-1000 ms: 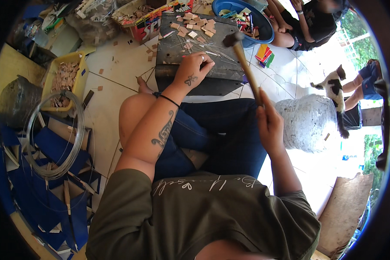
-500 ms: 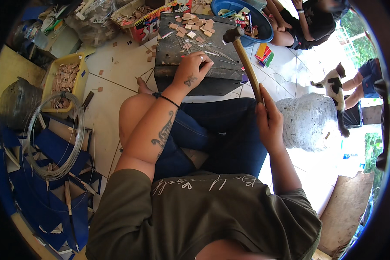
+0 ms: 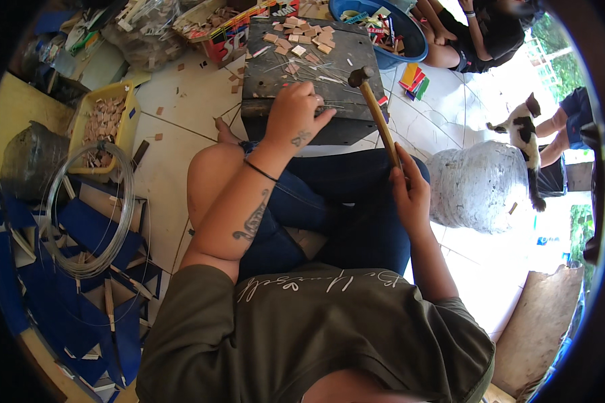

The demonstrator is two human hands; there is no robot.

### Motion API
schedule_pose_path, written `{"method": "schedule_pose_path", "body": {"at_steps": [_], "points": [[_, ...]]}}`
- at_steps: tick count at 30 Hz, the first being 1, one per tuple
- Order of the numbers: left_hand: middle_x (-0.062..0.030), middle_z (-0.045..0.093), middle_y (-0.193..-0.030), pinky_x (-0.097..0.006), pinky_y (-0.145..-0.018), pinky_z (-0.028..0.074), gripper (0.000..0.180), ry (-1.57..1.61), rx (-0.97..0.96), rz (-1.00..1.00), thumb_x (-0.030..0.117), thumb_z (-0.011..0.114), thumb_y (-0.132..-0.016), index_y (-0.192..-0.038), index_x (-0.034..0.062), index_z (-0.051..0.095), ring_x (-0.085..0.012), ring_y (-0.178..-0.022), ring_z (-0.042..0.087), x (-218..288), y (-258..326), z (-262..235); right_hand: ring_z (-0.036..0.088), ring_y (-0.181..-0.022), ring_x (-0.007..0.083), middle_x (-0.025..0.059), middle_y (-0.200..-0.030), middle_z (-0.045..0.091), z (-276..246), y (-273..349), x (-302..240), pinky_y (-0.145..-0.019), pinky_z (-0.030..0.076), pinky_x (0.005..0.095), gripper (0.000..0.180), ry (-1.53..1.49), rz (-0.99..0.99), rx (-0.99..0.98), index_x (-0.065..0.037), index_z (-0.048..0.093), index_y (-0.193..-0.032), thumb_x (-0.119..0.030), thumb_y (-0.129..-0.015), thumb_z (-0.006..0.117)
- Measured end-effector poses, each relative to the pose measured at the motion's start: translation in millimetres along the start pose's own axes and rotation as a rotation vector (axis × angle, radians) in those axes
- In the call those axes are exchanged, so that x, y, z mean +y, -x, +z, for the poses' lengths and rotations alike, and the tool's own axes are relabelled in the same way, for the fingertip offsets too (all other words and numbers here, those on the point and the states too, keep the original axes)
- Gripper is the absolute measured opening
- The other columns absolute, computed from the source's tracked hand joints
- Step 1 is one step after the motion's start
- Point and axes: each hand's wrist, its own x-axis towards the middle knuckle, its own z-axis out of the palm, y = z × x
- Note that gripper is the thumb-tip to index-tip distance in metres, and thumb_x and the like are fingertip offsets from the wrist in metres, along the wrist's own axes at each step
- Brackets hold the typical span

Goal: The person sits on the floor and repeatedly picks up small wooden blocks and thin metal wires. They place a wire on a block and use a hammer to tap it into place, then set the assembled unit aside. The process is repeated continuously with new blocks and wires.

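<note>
My right hand point(image 3: 411, 187) is wrapped round the wooden handle of a hammer point(image 3: 376, 114). The hammer tilts up to the left, with its dark metal head over the right part of a dark box-like block point(image 3: 269, 86). At the block's near edge rests my left hand point(image 3: 296, 111), its fingers curled down and its thumb stuck out to the right. Its fingertips are hidden, so anything pinched there cannot be made out. Thin wire pieces point(image 3: 328, 72) lie on the block just beyond it. Farther back on the block is a pile of small wooden tiles point(image 3: 306, 35).
A blue basin point(image 3: 410, 50) with coloured pieces stands behind right, near another person point(image 3: 480, 33). Left are a yellow tub point(image 3: 129, 124) of tiles, a wire coil point(image 3: 55, 235) and blue pieces point(image 3: 47, 295). A cat point(image 3: 523, 131) is beside a wrapped roll point(image 3: 480, 185).
The hammer and my right hand have come slightly down and left. My left hand has shifted a little toward me, and its thumb now stands apart from the curled fingers.
</note>
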Motion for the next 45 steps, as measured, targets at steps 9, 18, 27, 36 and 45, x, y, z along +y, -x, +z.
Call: {"method": "schedule_pose_path", "body": {"at_steps": [9, 18, 27, 36, 45], "points": [[-0.0048, 0.063, -0.08, -0.033, -0.07, 0.047, 0.016, 0.083, -0.035, -0.046, 0.015, 0.074, -0.076, -0.088, 0.0046, 0.071, -0.0215, -0.076, 0.059, -7.2, 0.5, -3.5, 0.063, -0.077, 0.0251, 0.0167, -0.103, 0.065, 5.9, 9.5, 3.7, -0.075, 0.049, 0.0314, 0.04, 0.109, -0.11, -0.019, -0.013, 0.051, -0.136, -0.01, -0.096, 0.053], [-0.0122, 0.067, -0.072, -0.031, -0.062, 0.05, 0.013, 0.425, -0.139, -0.289, 0.012, 0.073, -0.075, -0.079, 0.0007, 0.069, -0.0234, -0.066, 0.066, -9.6, -1.7, -5.4, 0.066, -0.089, 0.032, 0.0186, -0.108, 0.065, 8.2, 10.4, -0.8, -0.081, 0.05, 0.0352, 0.042, 0.176, -0.138, -0.057, -0.014, 0.051, -0.136, -0.008, -0.095, 0.053], [-0.0108, 0.068, -0.072, -0.029, -0.061, 0.05, 0.016, 0.421, -0.227, -0.354, 0.013, 0.075, -0.078, -0.083, -0.0011, 0.069, -0.0173, -0.065, 0.064, -12.6, -4.4, -5.0, 0.066, -0.088, 0.0321, 0.0189, -0.107, 0.065, 4.3, 9.6, 7.6, -0.08, 0.05, 0.0353, 0.042, 0.202, -0.155, -0.041, -0.014, 0.052, -0.137, -0.007, -0.095, 0.053], [-0.0095, 0.067, -0.071, -0.028, -0.06, 0.049, 0.015, 0.415, -0.207, -0.344, 0.012, 0.074, -0.078, -0.083, -0.0007, 0.069, -0.0162, -0.062, 0.063, -12.6, -2.8, -3.0, 0.064, -0.08, 0.0288, 0.0175, -0.102, 0.066, 2.2, 10.1, 9.8, -0.076, 0.05, 0.0334, 0.043, 0.234, -0.104, -0.063, -0.015, 0.051, -0.137, -0.008, -0.095, 0.054], [-0.0082, 0.062, -0.077, -0.03, -0.059, 0.046, 0.013, 0.351, -0.043, -0.155, 0.005, 0.073, -0.076, -0.086, -0.0011, 0.066, -0.0173, -0.062, 0.056, -17.7, -2.5, -1.0, 0.058, -0.076, 0.0164, 0.0129, -0.099, 0.065, -2.1, 7.7, 2.5, -0.074, 0.047, 0.0268, 0.042, 0.061, -0.077, 0.01, -0.013, 0.051, -0.137, -0.008, -0.096, 0.053]]}}
